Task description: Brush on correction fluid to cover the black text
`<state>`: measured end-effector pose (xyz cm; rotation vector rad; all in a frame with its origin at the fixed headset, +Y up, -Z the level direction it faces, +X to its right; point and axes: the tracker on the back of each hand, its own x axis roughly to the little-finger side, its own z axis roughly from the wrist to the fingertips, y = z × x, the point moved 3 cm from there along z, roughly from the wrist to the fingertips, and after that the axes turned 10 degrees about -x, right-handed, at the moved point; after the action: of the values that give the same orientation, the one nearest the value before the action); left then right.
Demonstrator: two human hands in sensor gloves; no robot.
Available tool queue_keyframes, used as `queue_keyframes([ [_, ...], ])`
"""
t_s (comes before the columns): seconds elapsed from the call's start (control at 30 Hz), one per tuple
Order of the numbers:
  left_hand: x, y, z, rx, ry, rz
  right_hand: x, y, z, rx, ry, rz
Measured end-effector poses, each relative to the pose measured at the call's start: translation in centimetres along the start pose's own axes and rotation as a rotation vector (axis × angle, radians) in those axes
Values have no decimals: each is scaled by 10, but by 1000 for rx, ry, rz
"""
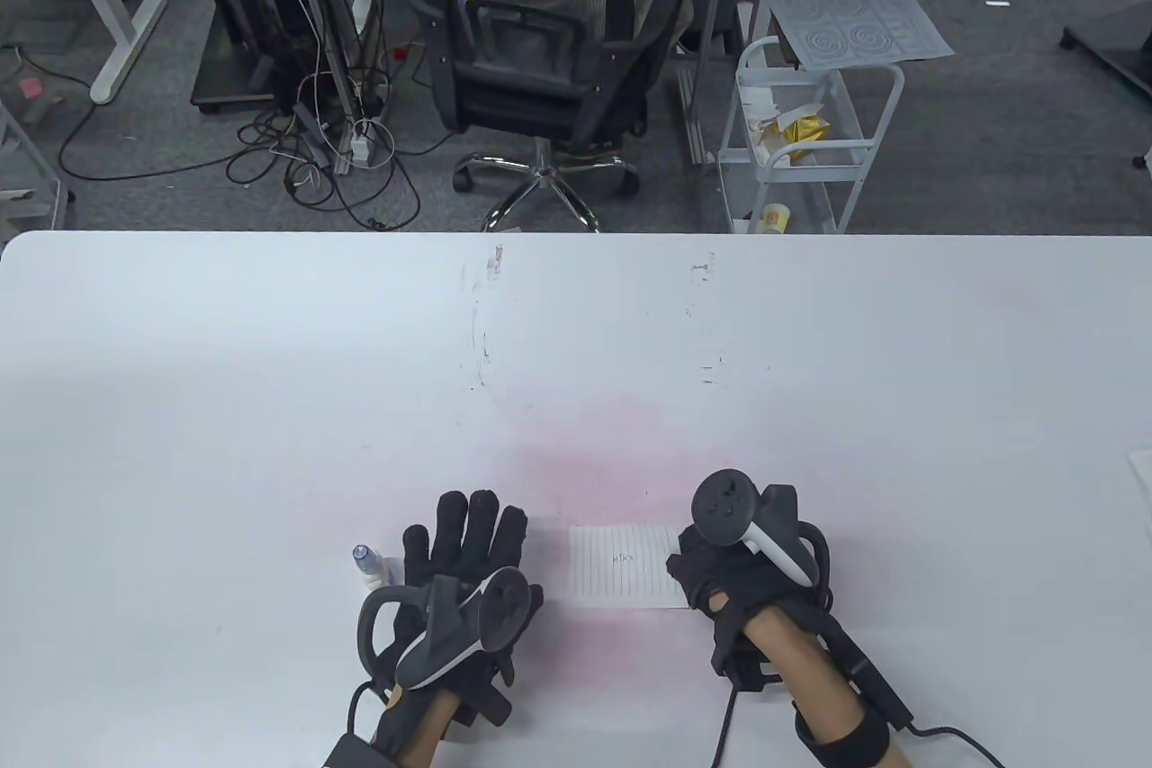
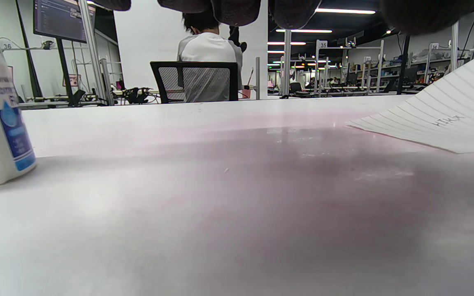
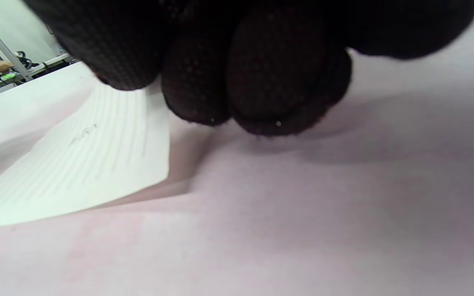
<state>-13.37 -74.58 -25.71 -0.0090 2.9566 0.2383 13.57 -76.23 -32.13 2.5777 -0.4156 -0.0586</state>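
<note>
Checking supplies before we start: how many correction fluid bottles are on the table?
1. The correction fluid bottle stands upright just left of the left hand, across from the lined paper. None other shows.

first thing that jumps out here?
Two black-gloved hands at the table's near edge: the left hand lies flat, fingers spread, the right hand curled at the right edge of a lined paper with small black text. A correction fluid bottle stands just left of the left hand.
</note>
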Motion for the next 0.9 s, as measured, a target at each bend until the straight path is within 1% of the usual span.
queue_keyframes([
  [0.1, 0, 0, 0, 1, 1, 0, 0, -1, -1, 12, 10, -3],
  [0.23, 0, 0, 0, 0, 3, -1, -1, -3, -3, 57, 5, -10],
  [0.37, 1, 1, 0, 0, 3, -1, -4, -9, -10, 177, -23, -31],
  [0.5, 1, 1, 0, -2, 4, -3, -3, -13, -16, 197, -13, -54],
  [0.57, 1, 2, 0, -8, 2, -7, -1, -16, -22, 239, -16, -62],
  [0.6, 1, 4, -1, -18, -1, -11, 1, -20, -27, 292, -26, -71],
  [0.63, 1, 5, -1, -27, -2, -13, 2, -21, -30, 318, -35, -79],
  [0.7, 0, 8, -1, -47, -5, -17, 5, -27, -44, 415, -96, -112],
  [0.73, 0, 9, -2, -50, -6, -17, 5, -27, -49, 448, -142, -131],
  [0.8, 0, 9, -2, -49, -8, -13, 7, -27, -60, 512, -183, -189],
  [0.9, -1, 6, -2, -32, -6, -6, 8, -20, -67, 502, -199, -290],
])
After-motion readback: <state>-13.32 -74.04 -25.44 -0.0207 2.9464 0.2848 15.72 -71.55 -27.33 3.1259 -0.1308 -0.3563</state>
